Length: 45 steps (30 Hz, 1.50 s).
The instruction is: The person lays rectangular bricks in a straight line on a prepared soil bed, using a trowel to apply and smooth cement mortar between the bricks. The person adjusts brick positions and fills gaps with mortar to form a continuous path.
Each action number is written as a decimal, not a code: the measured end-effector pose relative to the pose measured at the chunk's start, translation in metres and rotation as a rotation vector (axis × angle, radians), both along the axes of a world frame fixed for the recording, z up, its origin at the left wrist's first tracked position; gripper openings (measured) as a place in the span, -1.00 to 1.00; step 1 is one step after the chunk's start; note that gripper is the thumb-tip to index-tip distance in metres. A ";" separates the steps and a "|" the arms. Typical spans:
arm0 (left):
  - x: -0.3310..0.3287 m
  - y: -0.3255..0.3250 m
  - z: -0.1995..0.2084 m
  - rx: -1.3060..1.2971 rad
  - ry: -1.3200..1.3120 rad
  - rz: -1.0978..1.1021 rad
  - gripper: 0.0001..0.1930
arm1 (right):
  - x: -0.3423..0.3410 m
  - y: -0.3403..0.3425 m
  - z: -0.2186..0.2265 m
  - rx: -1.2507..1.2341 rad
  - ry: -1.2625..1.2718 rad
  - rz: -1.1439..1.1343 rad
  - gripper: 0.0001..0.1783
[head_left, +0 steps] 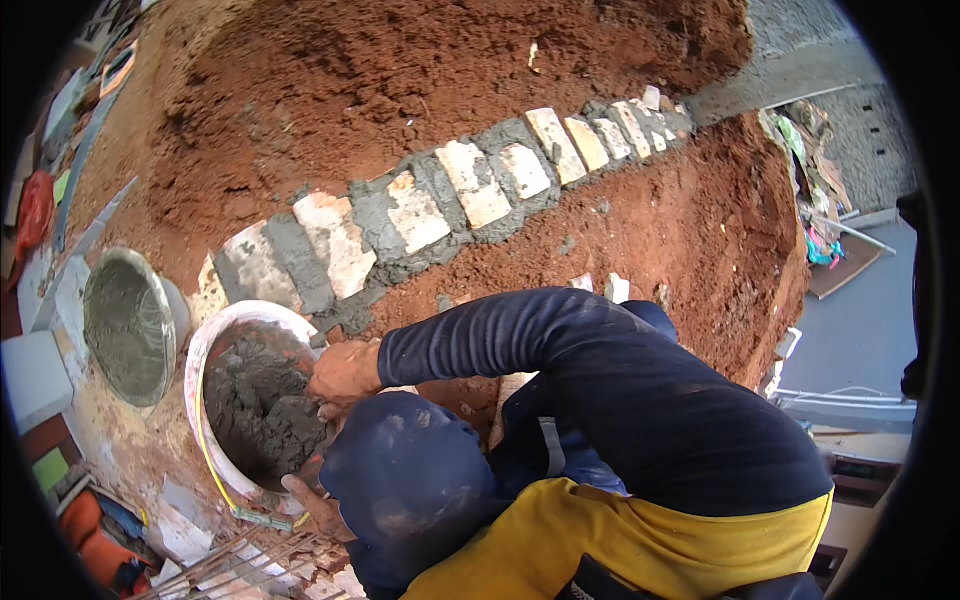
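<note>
Neither of my hands shows in the head view. Below me, a co-worker (640, 400) in a dark long-sleeved top, dark cap and yellow garment bends over a round bucket (203, 350) of wet grey mortar (262, 405). One hand of the co-worker (345, 370) reaches over the bucket's right side to the mortar; what it may hold is hidden. The co-worker's other hand (315, 505) is by the bucket's lower rim, partly behind the cap. A narrow wall of pale blocks (472, 183) joined with grey mortar runs diagonally beyond the bucket.
A second bucket (178, 310) with a grey-coated inside stands left of the first. Red-brown soil (300, 110) banks up on the wall's far side. Thin metal rods (215, 570) lie at the lower left. A grey concrete beam (790, 75) meets the wall's far end.
</note>
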<state>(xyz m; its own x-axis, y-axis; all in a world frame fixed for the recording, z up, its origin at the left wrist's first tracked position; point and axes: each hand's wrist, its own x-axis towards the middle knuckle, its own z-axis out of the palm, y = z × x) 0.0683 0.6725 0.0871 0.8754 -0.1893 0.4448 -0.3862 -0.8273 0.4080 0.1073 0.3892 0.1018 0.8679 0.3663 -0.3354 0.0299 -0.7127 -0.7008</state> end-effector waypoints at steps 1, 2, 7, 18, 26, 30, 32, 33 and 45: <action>0.012 0.012 0.004 0.004 0.035 0.022 -0.48 | -0.004 0.001 -0.006 0.055 0.028 -0.042 -0.48; 0.026 0.027 0.004 0.061 0.019 0.011 -0.50 | -0.008 0.003 -0.011 0.083 0.009 -0.052 -0.49; 0.075 0.102 -0.016 0.862 -0.368 -0.051 -0.59 | -0.018 0.001 -0.012 0.363 -0.098 -0.172 -0.48; 0.112 0.016 0.071 -0.488 0.445 0.151 -0.41 | -0.150 -0.197 0.063 0.209 -0.057 -0.520 -0.48; 0.091 -0.121 0.122 -0.229 0.173 -0.067 -0.39 | -0.393 -0.350 0.064 -0.094 0.063 -1.179 -0.54; 0.085 -0.161 0.159 -0.175 0.108 -0.122 -0.37 | -0.466 -0.384 0.035 -0.432 -0.111 -1.470 -0.60; 0.084 -0.176 0.180 -0.164 0.076 -0.144 -0.37 | -0.478 -0.397 0.009 -0.493 -0.132 -1.580 -0.60; 0.082 -0.182 0.190 -0.162 0.060 -0.153 -0.36 | -0.481 -0.403 -0.005 -0.516 -0.107 -1.639 -0.60; 0.073 -0.262 0.312 -0.105 0.020 -0.487 -0.19 | -0.484 -0.417 -0.054 -0.316 0.188 -1.699 -0.56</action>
<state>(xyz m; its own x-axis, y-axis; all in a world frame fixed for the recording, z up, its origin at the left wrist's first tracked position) 0.1414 0.4105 0.3990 0.7051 -0.5332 0.4675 -0.7087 -0.5073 0.4902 -0.3763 -0.0279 0.0481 0.1283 -0.9311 -0.3415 -0.8944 0.0401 -0.4454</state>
